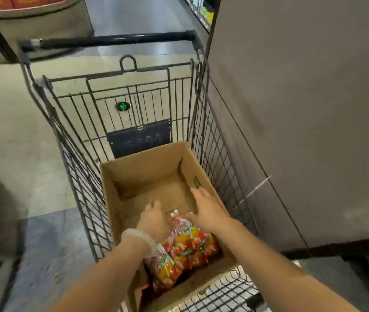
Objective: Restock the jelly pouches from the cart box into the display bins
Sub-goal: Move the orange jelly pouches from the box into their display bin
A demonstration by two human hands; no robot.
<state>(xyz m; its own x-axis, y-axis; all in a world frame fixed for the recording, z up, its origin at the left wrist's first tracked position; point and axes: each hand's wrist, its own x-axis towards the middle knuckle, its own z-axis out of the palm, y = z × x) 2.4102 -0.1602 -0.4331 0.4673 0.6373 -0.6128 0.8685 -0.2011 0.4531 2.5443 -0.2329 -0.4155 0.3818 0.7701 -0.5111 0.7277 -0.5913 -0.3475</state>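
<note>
Two bare forearms come in from the bottom edge, reaching down into the box. Left hand point(153, 218), white bead bracelet point(138, 238) on the wrist, fingers stretched forward and loosely spread, hovering at the left side of the pouch pile; holds nothing that I can see. Right hand point(208, 209) also flat, fingers spread, palm down over the far end of the pile, near the box's right wall; contact with the top pouch can't be told, slight blur.

Cardboard box point(134, 167), top open, sits in the near end of the wire shopping cart point(70, 136), against the cart's right side. Inside: jelly pouches point(185, 242), red, orange and yellow printed packs, bunched at the near end of the box, a few layers at most. Far half of the box shows bare cardboard floor. Exact pouch count unreadable.

Progress, judging by the box: it looks mostly emptied, a small batch left, so likely late in the restock. Both hands seem about to gather the next handful. Display bins not clearly in view; a round stand point(32, 10) with red packaging shows at the top left corner, and whether that is a target bin can't be told. A grey panel point(303, 109) stands just right of the cart. Cart handle point(115, 39) is at the far end, over shiny aisle floor.
</note>
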